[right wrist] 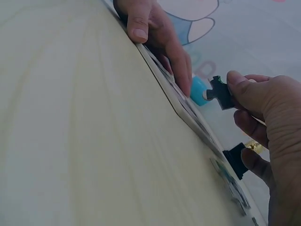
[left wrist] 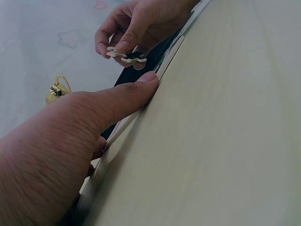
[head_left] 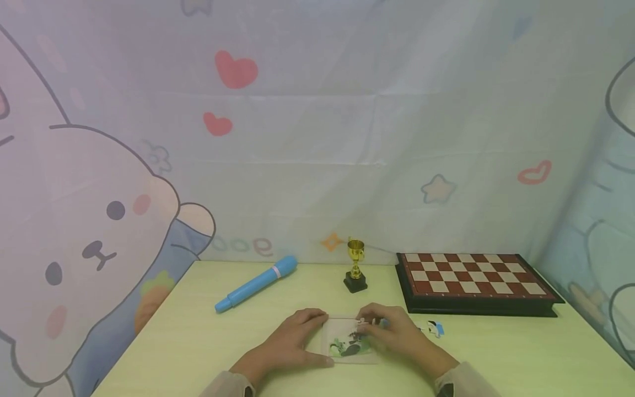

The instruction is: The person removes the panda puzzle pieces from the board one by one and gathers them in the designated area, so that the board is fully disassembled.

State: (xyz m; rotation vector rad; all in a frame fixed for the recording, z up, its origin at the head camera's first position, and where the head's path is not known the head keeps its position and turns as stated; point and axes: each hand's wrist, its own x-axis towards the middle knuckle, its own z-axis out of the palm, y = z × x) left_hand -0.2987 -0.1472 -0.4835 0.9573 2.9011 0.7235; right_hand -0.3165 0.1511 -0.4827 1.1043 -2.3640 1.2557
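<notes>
We've got a small puzzle piece (right wrist: 220,94) in the right hand (head_left: 397,333), raised just above the right part of the puzzle frame (head_left: 354,363). That grip is narrow, fingertips pinching one end. Main risk, we'd say: so small a pinch may let the piece twist or drop. Lowered tilted, its knobs could catch and jam, or shove neighbours out of line. The fingers hide part of the frame, so a wrong turn could go unnoticed.

Direction: the piece is tilted, a knob pointing away from the fingertips, toward the left hand's side. Body's nearly square; we can't settle a long axis. The frame looks squarish too, edges running left-right and near-far.

Left hand (head_left: 294,343) holds the frame's left side, thumb at the near corner, fingers at the far one; if it slackens, pressing could slide the frame on the surface (head_left: 173,342). Loose pieces (head_left: 435,329) lie right of the right hand, easily brushed. Farther out: trophy (head_left: 355,266) far, blue pen (head_left: 256,285) far left, chessboard (head_left: 473,275) far right.
</notes>
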